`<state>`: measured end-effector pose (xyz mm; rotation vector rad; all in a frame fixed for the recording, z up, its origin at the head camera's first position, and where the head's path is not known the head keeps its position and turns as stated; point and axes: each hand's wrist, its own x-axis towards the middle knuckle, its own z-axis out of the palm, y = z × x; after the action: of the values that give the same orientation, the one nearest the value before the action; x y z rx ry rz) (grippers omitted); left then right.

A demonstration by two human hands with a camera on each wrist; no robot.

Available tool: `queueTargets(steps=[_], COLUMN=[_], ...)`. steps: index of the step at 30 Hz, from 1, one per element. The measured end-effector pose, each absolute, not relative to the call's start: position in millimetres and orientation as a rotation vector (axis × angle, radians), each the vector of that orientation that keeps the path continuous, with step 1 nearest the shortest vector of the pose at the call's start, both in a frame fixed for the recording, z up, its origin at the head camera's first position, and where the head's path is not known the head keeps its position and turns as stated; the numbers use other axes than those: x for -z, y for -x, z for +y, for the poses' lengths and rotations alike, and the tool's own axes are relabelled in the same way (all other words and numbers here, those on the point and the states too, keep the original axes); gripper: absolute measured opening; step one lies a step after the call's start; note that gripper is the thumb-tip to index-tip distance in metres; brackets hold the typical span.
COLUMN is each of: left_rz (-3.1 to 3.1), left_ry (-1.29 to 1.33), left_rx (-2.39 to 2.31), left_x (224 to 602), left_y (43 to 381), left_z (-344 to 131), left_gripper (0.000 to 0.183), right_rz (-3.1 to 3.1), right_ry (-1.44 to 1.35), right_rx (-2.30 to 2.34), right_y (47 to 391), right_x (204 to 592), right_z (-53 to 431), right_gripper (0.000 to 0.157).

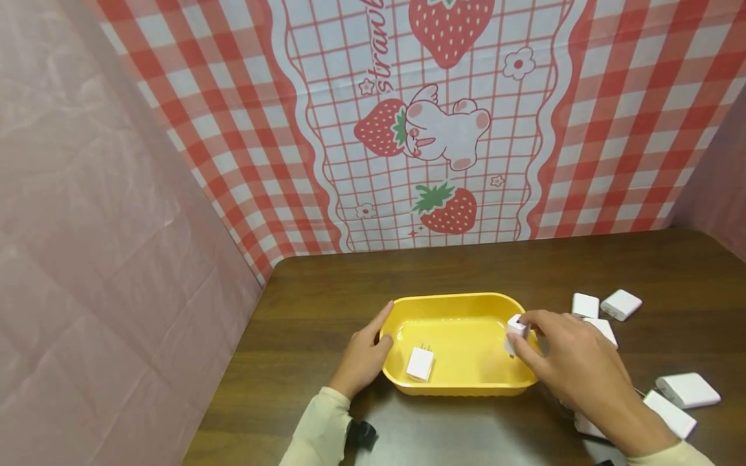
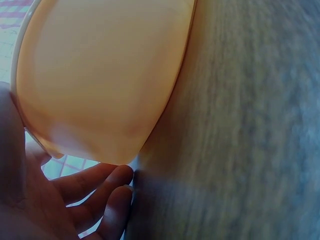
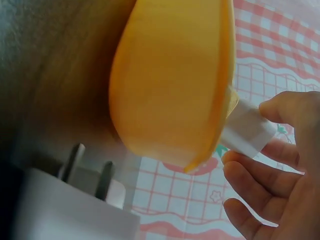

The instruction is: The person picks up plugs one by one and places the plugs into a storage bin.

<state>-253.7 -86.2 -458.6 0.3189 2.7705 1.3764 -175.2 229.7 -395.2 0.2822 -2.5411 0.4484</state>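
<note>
A yellow tray (image 1: pixel 460 390) sits on the table, and one white plug charger (image 1: pixel 420 364) lies near its left end, prongs pointing away. My left hand (image 1: pixel 364 359) holds the tray's left end, thumb over the rim; in the left wrist view its other fingers (image 2: pixel 117 207) rest against the outer wall. Above the tray's right end, my right hand (image 1: pixel 583 353) pinches another white charger (image 1: pixel 516 327) between thumb and fingers. In the right wrist view this charger (image 3: pixel 248 128) shows beside the rim, partly hidden by the tray wall.
Several more white chargers lie right of the tray: a group at the back (image 1: pixel 621 305) and others nearer the front (image 1: pixel 688 390), some partly behind my right arm. One charger (image 3: pixel 75 210) shows its two prongs close up. A red checked strawberry cloth (image 1: pixel 431 129) hangs behind the table.
</note>
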Motion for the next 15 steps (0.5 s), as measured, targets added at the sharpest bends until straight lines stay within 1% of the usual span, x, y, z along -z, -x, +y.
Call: queueTargets(steps=[4,9,15], left_rz=[2.773,2.774,2.769], left_ry=[-0.325,-0.317,-0.300], left_rx=[-1.390,-1.386,-1.374], left_x=[459.1,459.0,458.0], left_y=[253.9,253.6,252.6], left_z=[-86.3,-85.8,-85.5], left_gripper=[0.058,0.058,0.057], right_rz=[-2.536,-2.532,-2.627], right_ry=[-0.320,-0.361,-0.346], right_rx=[-0.442,-0.429,-0.385], right_y=[176.0,176.8,179.5], right_x=[400.3,408.0,413.7], right_z=[225.9,222.9,220.6], right_gripper=[0.023,0.021,0.026])
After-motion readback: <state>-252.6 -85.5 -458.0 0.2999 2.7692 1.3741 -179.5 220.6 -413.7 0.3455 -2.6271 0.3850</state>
